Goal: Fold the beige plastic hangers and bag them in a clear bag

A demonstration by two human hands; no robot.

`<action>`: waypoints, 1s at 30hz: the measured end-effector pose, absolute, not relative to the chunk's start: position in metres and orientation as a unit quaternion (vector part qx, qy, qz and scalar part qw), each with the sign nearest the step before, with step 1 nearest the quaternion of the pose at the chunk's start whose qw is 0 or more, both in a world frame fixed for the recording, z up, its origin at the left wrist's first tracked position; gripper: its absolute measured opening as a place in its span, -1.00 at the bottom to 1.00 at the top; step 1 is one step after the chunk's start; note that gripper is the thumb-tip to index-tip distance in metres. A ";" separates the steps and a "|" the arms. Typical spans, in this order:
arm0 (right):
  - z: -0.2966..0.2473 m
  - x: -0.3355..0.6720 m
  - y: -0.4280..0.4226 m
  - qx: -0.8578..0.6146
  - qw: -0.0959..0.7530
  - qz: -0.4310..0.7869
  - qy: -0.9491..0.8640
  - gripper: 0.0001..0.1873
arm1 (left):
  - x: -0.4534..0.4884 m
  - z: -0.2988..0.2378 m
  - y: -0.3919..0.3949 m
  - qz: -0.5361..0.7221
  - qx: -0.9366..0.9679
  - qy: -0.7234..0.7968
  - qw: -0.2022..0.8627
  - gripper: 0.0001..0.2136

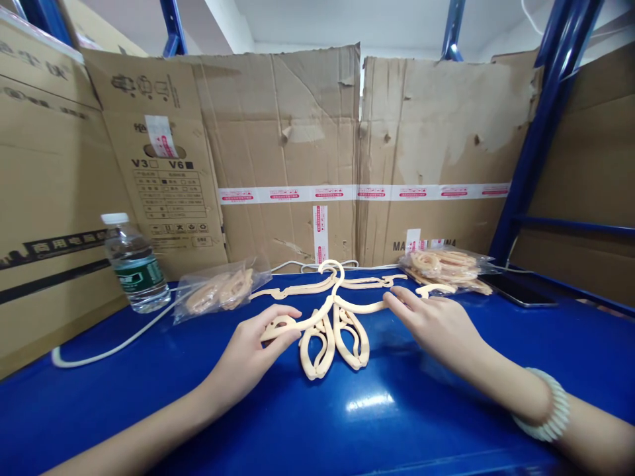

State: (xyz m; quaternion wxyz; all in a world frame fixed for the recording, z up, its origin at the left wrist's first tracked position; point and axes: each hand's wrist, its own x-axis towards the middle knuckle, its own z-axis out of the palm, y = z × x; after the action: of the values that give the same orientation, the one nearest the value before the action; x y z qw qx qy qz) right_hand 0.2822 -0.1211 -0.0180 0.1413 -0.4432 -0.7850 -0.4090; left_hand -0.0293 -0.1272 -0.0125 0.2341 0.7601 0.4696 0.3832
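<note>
A cream folding hanger (364, 308) is held up over the blue table, its hook pointing up. My left hand (258, 337) is closed on the hanger's left arm, thumb and fingers around the looped end, which looks folded. My right hand (436, 324) grips the right arm, which is spread outward with its tip showing past the fingers. Below the hook, two folded loop-shaped cream pieces (317, 350) lie side by side on the table; whether they join the held hanger, I cannot tell. Behind it lies another spread hanger (302, 289), partly hidden.
A plastic bag of folded hangers (218, 291) lies at the left, and a fuller bag (444, 264) at the back right. A phone (516, 291) is beside that. A water bottle (136, 271) stands left near a white cable (114, 350). Cardboard sheets (288, 152) wall the back.
</note>
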 end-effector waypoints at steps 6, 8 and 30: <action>-0.020 0.282 -0.120 -0.447 0.183 -0.329 -0.812 -0.62 | -0.028 -0.015 -0.128 0.374 0.771 0.448 0.255 -0.75; -0.022 0.282 -0.118 -0.436 0.233 -0.259 -0.830 -0.59 | -0.027 -0.016 -0.130 0.370 0.778 0.435 0.261 -0.77; -0.020 0.269 -0.110 -0.335 0.516 0.488 -0.619 -0.53 | -0.009 -0.021 -0.133 0.470 0.646 0.414 0.437 -0.64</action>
State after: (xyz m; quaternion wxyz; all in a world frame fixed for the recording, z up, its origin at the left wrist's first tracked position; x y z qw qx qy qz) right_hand 0.2687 -0.1098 -0.0199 0.5157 -0.3348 -0.6192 0.4884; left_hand -0.0089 -0.1329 -0.0211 0.4371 0.6460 0.4136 0.4696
